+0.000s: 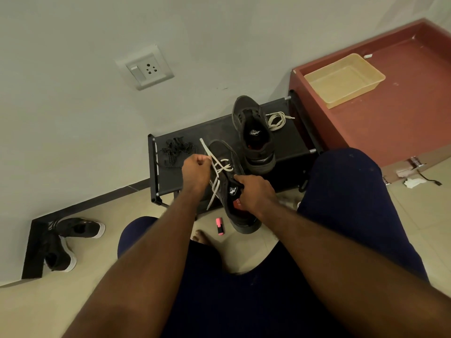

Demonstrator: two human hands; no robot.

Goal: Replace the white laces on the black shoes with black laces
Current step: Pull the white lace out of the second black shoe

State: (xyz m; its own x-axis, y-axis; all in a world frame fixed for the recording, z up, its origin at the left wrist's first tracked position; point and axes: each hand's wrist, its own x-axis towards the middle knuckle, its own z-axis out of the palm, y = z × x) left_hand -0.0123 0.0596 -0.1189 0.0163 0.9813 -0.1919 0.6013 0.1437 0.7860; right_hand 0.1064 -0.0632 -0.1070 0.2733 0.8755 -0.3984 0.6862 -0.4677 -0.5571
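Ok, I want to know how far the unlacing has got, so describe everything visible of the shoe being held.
The held shoe is black with a fabric-looking upper, a dark sole, and a white logo and red patch inside. It is tilted, toe away over the black rack, heel towards the person. The right hand grips its collar. A white lace crosses loosely through some eyelets; the left hand pinches it, loose ends hanging.

No legible text; shoe insole logo [255,132] indistinct.
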